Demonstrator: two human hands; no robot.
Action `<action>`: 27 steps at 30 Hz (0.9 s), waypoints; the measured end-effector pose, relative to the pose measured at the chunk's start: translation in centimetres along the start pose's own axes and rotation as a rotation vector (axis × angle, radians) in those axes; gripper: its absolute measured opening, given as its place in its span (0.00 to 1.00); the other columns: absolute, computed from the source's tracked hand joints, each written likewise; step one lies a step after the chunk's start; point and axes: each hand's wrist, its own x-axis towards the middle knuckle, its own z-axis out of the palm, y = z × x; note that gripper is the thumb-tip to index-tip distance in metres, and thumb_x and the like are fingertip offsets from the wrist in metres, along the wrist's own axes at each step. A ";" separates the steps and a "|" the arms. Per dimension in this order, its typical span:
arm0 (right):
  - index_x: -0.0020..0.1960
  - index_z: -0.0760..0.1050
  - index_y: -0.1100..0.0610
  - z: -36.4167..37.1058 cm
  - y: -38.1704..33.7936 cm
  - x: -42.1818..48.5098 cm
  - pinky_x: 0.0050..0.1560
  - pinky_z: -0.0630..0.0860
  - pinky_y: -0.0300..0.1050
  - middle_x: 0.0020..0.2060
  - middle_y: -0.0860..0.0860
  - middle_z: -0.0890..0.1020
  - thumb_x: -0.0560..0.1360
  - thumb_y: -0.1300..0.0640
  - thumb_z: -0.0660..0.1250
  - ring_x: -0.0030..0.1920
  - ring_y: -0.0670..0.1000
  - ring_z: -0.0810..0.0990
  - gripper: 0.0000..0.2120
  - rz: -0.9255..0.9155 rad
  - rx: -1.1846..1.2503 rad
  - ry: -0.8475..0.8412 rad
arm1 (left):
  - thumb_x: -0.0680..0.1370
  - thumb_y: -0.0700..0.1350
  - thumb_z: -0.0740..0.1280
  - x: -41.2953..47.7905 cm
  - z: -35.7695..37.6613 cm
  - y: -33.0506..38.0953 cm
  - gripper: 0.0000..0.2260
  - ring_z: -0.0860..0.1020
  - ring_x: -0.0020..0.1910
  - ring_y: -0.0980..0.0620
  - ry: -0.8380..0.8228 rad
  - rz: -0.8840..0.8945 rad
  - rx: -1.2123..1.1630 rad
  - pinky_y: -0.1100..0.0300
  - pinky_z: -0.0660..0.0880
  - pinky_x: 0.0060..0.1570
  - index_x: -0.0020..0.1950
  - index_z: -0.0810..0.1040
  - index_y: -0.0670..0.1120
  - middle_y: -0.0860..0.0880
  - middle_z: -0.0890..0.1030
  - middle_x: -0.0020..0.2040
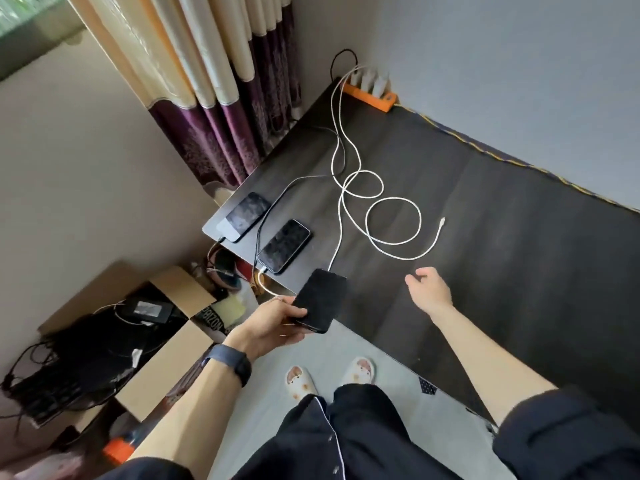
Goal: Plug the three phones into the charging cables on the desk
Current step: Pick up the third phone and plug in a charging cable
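Left hand (273, 323), wristbanded: fingers clasp a flat matte-black phone (320, 299), its top at 1 o'clock meeting a white cable (337, 244). Right hand (429, 289): fingers loosely spread, empty, over dark desk (519, 237).

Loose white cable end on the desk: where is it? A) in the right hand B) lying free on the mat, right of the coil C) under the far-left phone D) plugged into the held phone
B: the loose cable end lies bare on the desk mat, with the right hand empty below it.
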 end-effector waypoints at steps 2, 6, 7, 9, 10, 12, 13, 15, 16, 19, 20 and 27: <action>0.69 0.71 0.53 -0.8 -0.3 2.5 0.58 0.72 0.48 0.62 0.59 0.77 0.79 0.49 0.62 0.58 0.59 0.78 0.20 0.029 -0.064 0.051 | 0.76 0.35 0.66 0.9 -0.1 0.9 0.09 0.86 0.40 0.47 0.005 0.002 -0.104 0.58 0.74 0.41 0.40 0.76 0.48 0.43 0.85 0.45; 0.69 0.68 0.57 -1.3 -1.5 7.0 0.57 0.74 0.52 0.64 0.61 0.76 0.79 0.44 0.61 0.57 0.61 0.78 0.24 0.072 -0.206 0.089 | 0.76 0.37 0.67 2.2 0.0 2.7 0.09 0.82 0.41 0.52 -0.023 0.018 -0.257 0.59 0.73 0.44 0.38 0.77 0.49 0.46 0.85 0.42; 0.68 0.68 0.61 -1.3 -1.8 8.1 0.58 0.74 0.53 0.64 0.62 0.76 0.79 0.44 0.60 0.60 0.63 0.77 0.25 0.097 -0.228 0.102 | 0.76 0.37 0.68 2.4 0.0 3.2 0.08 0.80 0.41 0.52 -0.034 0.019 -0.283 0.59 0.72 0.44 0.39 0.79 0.48 0.46 0.85 0.41; 0.66 0.67 0.65 -1.2 -2.5 9.5 0.59 0.73 0.56 0.64 0.64 0.77 0.79 0.43 0.60 0.64 0.66 0.75 0.27 0.131 -0.253 0.119 | 0.76 0.38 0.68 2.8 0.0 3.8 0.09 0.79 0.45 0.51 -0.036 0.024 -0.324 0.60 0.72 0.45 0.39 0.82 0.49 0.46 0.85 0.43; 0.66 0.67 0.65 -1.1 -2.9 10.1 0.59 0.73 0.57 0.64 0.64 0.76 0.79 0.43 0.61 0.64 0.67 0.75 0.28 0.147 -0.265 0.122 | 0.75 0.38 0.69 3.1 -0.1 4.1 0.08 0.80 0.46 0.51 -0.026 0.025 -0.334 0.60 0.72 0.45 0.41 0.82 0.50 0.47 0.85 0.45; 0.67 0.66 0.65 -1.0 -3.5 11.5 0.59 0.74 0.59 0.64 0.65 0.76 0.78 0.44 0.63 0.64 0.67 0.75 0.28 0.179 -0.299 0.146 | 0.74 0.40 0.71 3.9 -0.2 4.6 0.05 0.83 0.46 0.52 0.009 0.020 -0.374 0.61 0.73 0.44 0.45 0.79 0.50 0.48 0.85 0.47; 0.67 0.66 0.66 -0.9 -3.6 11.7 0.59 0.74 0.60 0.65 0.65 0.76 0.78 0.46 0.65 0.64 0.68 0.75 0.28 0.190 -0.318 0.163 | 0.74 0.40 0.71 4.1 -0.3 4.7 0.06 0.84 0.44 0.53 0.024 0.019 -0.399 0.61 0.73 0.44 0.46 0.78 0.51 0.48 0.86 0.48; 0.68 0.64 0.68 -0.7 -3.8 11.8 0.58 0.75 0.60 0.65 0.66 0.75 0.77 0.53 0.69 0.65 0.68 0.75 0.28 0.204 -0.350 0.177 | 0.75 0.41 0.71 4.5 -0.4 4.8 0.06 0.85 0.41 0.53 0.062 0.018 -0.437 0.61 0.73 0.42 0.46 0.77 0.51 0.49 0.86 0.47; 0.68 0.63 0.69 -0.8 -3.9 11.7 0.58 0.75 0.59 0.64 0.67 0.75 0.76 0.56 0.69 0.65 0.69 0.75 0.27 0.217 -0.354 0.178 | 0.75 0.41 0.70 4.8 -0.4 4.9 0.05 0.85 0.40 0.54 0.076 0.018 -0.450 0.63 0.73 0.39 0.47 0.77 0.51 0.49 0.86 0.45; 0.65 0.66 0.69 -0.9 -3.3 10.9 0.59 0.75 0.56 0.63 0.67 0.76 0.76 0.58 0.68 0.64 0.68 0.76 0.24 0.242 -0.273 0.179 | 0.76 0.40 0.68 5.1 0.1 5.7 0.04 0.82 0.36 0.56 0.073 0.032 -0.466 0.66 0.70 0.32 0.48 0.78 0.49 0.49 0.84 0.41; 0.63 0.69 0.68 -1.2 -3.1 10.1 0.59 0.75 0.55 0.62 0.67 0.77 0.76 0.57 0.66 0.62 0.67 0.77 0.21 0.227 -0.208 0.197 | 0.76 0.40 0.68 5.2 0.3 6.1 0.03 0.81 0.35 0.56 0.072 0.028 -0.486 0.67 0.70 0.32 0.48 0.78 0.48 0.49 0.83 0.39; 0.55 0.79 0.52 -4.4 -4.8 1.9 0.51 0.69 0.46 0.54 0.52 0.74 0.79 0.58 0.59 0.46 0.55 0.75 0.11 -0.120 0.255 0.471 | 0.74 0.38 0.69 4.8 3.3 8.9 0.02 0.77 0.36 0.54 0.011 -0.009 -0.540 0.65 0.66 0.36 0.42 0.77 0.44 0.48 0.82 0.34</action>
